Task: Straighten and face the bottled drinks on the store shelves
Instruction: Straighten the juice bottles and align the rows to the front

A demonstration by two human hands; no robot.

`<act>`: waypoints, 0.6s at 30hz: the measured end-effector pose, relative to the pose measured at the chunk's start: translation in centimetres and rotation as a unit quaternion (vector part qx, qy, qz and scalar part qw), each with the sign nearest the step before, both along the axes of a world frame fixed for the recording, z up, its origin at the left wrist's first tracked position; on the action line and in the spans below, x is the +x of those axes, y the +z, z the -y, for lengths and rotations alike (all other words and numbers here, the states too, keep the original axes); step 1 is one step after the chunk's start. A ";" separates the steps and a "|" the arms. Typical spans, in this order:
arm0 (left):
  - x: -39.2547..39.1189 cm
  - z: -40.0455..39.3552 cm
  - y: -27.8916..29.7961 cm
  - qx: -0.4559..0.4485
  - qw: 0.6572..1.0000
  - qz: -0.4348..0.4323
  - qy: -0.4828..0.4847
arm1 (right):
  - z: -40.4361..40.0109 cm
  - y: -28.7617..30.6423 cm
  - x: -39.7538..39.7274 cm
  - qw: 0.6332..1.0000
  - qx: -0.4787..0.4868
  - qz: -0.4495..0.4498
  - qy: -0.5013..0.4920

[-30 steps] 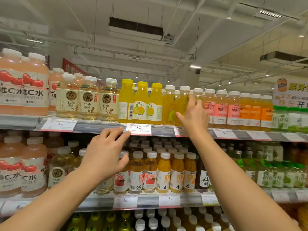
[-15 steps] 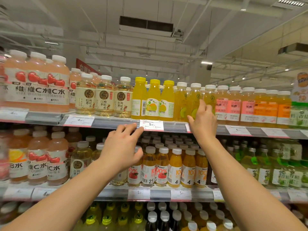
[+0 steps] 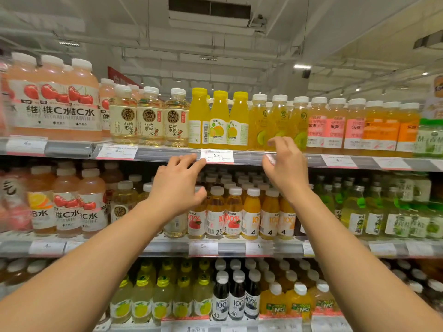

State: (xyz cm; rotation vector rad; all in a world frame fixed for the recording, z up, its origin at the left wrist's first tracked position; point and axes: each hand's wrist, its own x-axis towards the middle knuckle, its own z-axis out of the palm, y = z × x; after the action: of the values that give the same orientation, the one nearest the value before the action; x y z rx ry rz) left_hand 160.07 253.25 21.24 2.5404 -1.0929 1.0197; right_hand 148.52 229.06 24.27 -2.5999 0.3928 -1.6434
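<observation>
The top shelf [image 3: 167, 153] carries a row of bottled drinks. Three yellow-capped yellow juice bottles [image 3: 219, 121] stand at its middle; the left one shows its barcode side. To their right stand white-capped lime drink bottles [image 3: 279, 121]. My right hand [image 3: 284, 168] hovers just below and in front of those lime bottles, fingers spread, holding nothing. My left hand [image 3: 177, 188] is raised in front of the second shelf, fingertips near the white price tag [image 3: 217, 156], also empty.
Pale tea bottles [image 3: 149, 117] and pink cherry vitamin bottles [image 3: 52, 99] fill the top shelf's left; pink- and orange-labelled bottles [image 3: 357, 125] its right. The second shelf holds small juice bottles [image 3: 250, 212]; the bottom shelf holds dark juice bottles [image 3: 236, 295].
My right hand has let go of a lime bottle on the top shelf and dropped to the shelf edge. The view has shifted right and closer. My left hand stays near the price tag.
</observation>
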 end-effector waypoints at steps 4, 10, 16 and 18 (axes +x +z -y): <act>-0.4 -0.1 0.2 -0.005 1.000 -0.007 -0.009 | -3.2 -0.8 -1.5 0.992 -0.018 -0.111 0.061; -0.6 0.0 0.0 0.002 1.000 -0.020 -0.024 | -5.0 -2.3 -4.2 0.974 0.048 -0.180 0.129; -2.3 -1.4 -0.4 0.038 0.996 -0.072 -0.044 | -5.1 -6.0 -7.6 0.930 0.119 -0.323 0.131; -4.1 -2.8 -1.9 0.062 0.989 -0.105 -0.086 | -6.0 -8.0 -8.8 0.883 0.151 -0.415 0.157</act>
State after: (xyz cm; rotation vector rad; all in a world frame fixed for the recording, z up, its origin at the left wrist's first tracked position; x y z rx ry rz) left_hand 155.95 256.10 19.31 2.5222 -1.3204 0.6434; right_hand 139.75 235.05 16.28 -2.7686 0.1938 -0.2762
